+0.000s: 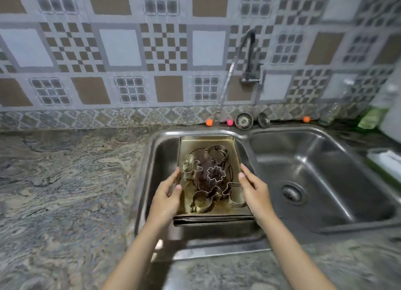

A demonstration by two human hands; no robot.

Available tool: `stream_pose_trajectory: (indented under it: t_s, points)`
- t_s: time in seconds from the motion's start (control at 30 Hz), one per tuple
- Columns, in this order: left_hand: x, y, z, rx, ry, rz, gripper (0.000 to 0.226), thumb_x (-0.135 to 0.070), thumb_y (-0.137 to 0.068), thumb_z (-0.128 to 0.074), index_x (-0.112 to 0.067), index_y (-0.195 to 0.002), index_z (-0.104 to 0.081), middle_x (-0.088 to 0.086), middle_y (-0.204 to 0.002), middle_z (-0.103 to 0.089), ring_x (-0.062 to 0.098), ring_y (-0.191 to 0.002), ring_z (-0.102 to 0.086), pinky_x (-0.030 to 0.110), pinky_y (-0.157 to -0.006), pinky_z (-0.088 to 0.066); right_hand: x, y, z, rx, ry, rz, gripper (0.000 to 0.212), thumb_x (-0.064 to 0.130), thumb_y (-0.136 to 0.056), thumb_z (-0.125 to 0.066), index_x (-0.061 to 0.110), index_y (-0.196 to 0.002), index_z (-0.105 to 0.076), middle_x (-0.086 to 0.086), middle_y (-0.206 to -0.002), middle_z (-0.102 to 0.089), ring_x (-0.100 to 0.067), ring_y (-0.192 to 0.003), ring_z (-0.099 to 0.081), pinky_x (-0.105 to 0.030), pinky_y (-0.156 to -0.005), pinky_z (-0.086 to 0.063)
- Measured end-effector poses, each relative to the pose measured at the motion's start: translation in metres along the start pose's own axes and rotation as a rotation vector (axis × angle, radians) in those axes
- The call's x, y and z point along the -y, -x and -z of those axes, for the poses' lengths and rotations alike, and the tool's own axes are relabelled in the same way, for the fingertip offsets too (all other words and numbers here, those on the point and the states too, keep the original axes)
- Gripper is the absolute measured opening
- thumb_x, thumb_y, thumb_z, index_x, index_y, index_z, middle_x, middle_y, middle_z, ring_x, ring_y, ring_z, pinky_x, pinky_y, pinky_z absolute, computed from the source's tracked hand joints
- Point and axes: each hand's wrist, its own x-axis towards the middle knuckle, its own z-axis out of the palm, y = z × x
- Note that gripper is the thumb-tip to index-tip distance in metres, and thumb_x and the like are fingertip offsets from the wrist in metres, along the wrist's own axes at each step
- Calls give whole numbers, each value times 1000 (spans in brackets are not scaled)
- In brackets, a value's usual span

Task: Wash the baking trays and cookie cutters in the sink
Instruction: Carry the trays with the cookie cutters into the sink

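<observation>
Trays: a stack of greasy, golden rectangular metal baking trays [208,142] sat in the steel sink's left basin [161,159].
Cutters: thin silver cookie cutters [216,173] lay on top (five visible).
Hands: left hand [168,193] and right hand [253,187] gripped the stack's opposite side edges.

The stacked trays [213,221] beneath the top one show only their near edges (their count is unclear). At three o'clock, a blurred white container [390,107] is cut off.
</observation>
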Motion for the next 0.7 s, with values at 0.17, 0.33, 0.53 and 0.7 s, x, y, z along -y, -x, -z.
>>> stream_pose_trajectory:
  t_s: [0.17,0.33,0.53,0.7]
  points:
    - [-31,9,-97,72,62,53,47,-8,-97,-50,-39,-132,-48,-13,-136,-50,4,-115,-45,35,-110,-33,-21,-21,104,-42,79,-28,33,42,-90,-55,51,-122,-53,13,-124,-55,-1,-115,-49,-31,-107,-35]
    - [-47,-3,-164,198,36,-7,51,-8,-93,-56,-35,-136,-49,-13,-135,-50,-11,-104,-56,21,-93,-49,-30,-37,181,-129,146,-42,31,45,-89,-57,52,-119,-55,16,-130,-54,-5,-122,-47,-31,-104,-36]
    - [-58,-27,-228,354,3,-67,58,-9,-92,-60,-33,-140,-40,-7,-145,-39,13,-136,-35,39,-114,-32,-44,-59,240,-256,126,-43,37,32,-94,-55,31,-130,-55,7,-134,-55,-5,-107,-55,-29,-99,-40]
    - [-47,-47,-278,342,-5,-26,63,-7,-92,-59,-29,-146,-35,-5,-148,-37,14,-138,-33,41,-113,-34,-65,-90,272,-194,128,-67,41,30,-96,-52,26,-136,-51,14,-112,-59,-6,-96,-54,-28,-90,-45]
